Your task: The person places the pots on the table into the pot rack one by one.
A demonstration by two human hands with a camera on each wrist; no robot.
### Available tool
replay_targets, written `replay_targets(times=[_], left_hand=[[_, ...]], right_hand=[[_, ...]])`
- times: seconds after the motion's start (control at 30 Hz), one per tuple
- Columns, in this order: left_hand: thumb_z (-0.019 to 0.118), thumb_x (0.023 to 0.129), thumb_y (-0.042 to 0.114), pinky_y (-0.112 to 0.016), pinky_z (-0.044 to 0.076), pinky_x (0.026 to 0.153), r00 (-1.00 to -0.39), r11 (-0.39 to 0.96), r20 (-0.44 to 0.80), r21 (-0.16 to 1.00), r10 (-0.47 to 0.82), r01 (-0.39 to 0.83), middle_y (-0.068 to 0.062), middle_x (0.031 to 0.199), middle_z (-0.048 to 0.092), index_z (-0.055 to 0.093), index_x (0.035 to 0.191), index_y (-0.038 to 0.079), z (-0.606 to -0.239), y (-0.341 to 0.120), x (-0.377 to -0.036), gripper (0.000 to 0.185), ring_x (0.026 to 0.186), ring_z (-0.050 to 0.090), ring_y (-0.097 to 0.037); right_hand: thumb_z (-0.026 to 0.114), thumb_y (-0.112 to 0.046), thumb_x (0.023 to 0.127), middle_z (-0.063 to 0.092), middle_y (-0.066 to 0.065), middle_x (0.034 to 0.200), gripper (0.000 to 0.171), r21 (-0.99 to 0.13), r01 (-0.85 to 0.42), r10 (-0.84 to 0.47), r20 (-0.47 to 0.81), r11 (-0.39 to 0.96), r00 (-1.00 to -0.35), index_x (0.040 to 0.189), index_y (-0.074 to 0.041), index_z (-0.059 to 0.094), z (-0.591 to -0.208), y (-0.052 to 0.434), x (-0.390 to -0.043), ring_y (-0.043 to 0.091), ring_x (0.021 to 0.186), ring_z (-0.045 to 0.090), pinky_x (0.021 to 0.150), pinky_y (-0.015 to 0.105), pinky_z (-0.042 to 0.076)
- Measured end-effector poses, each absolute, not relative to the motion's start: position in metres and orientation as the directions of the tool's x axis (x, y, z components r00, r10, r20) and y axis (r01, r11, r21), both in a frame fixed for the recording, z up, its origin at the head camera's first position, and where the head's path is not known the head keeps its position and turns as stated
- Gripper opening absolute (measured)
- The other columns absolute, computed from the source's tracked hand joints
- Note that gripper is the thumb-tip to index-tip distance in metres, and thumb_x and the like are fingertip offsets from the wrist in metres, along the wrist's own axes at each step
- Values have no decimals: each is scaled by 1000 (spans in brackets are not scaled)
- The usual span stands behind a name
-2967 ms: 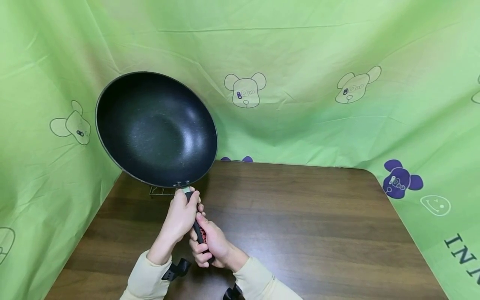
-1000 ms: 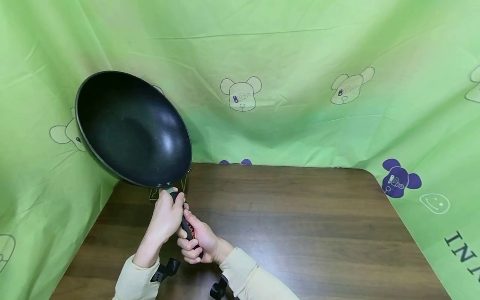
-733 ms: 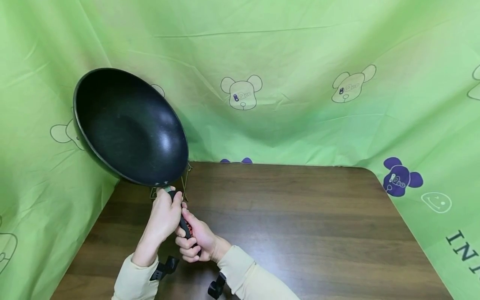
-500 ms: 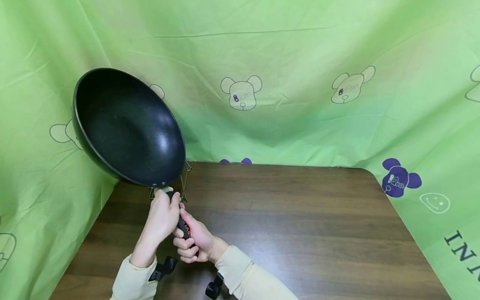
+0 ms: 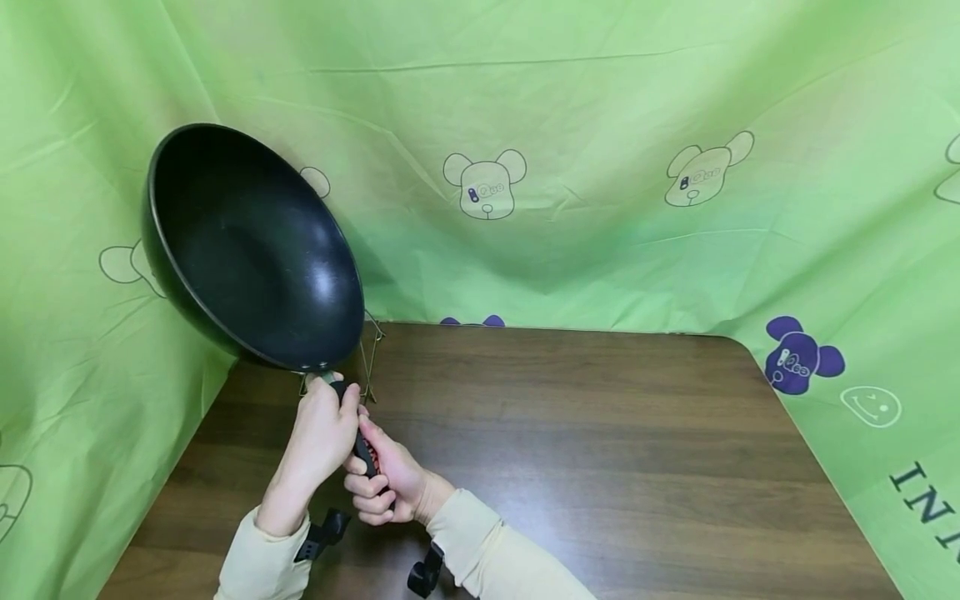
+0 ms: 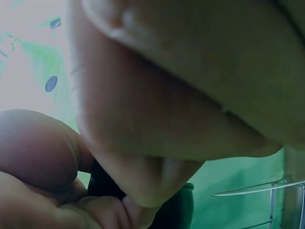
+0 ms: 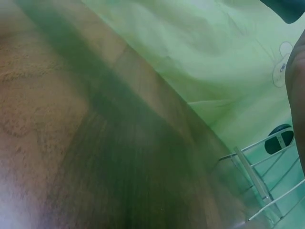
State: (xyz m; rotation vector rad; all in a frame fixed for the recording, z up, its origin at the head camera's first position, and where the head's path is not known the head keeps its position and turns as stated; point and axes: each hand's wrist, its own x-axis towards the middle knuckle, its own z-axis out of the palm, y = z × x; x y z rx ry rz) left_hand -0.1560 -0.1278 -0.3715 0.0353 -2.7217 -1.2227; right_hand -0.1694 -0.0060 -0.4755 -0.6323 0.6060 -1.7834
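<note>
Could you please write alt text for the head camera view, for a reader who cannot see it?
Two hands, left hand above right hand, grip the handle of a round black non-stick wok, holding it tilted above a dark brown wooden table. Green cartoon-bear cloth hangs behind.

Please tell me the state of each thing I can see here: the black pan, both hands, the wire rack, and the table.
Pan: lifted off the table, tilted, nothing inside.
Left hand: grips the pan handle near the pan.
Right hand: grips the handle's lower end.
Wire rack: stands upright on the table behind the pan.
Table: bare wood.
</note>
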Motion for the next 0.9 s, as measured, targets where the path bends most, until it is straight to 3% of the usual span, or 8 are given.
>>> replay_targets(times=[0.27, 0.47, 0.9], left_hand=[[50, 102, 8, -54, 52, 85, -984, 699, 144, 715, -100, 34, -35, 118, 52, 41, 122, -20, -368, -130, -152, 35, 91, 63, -44], [51, 102, 7, -51, 55, 77, -982, 704, 152, 709, -109, 31, -31, 107, 54, 40, 122, -19, -368, -132, -151, 35, 81, 64, -39], [53, 100, 6, -52, 54, 70, -975, 742, 189, 669, -119, 40, -28, 94, 54, 40, 116, -18, -367, -136, -149, 30, 76, 63, -41]], right_hand=[[26, -77, 96, 28, -15, 48, 59, -658, 701, -959, 140, -275, -245, 71, -26, 40, -471, -10, -167, 1, 34, 21, 34, 17, 22], [27, -77, 96, 26, -14, 48, 59, -645, 711, -960, 162, -279, -230, 70, -25, 39, -471, -14, -166, 3, 35, 17, 34, 17, 21], [29, -78, 95, 21, -12, 47, 61, -615, 734, -955, 238, -288, -176, 67, -24, 36, -472, -23, -165, 5, 35, 14, 33, 19, 19]])
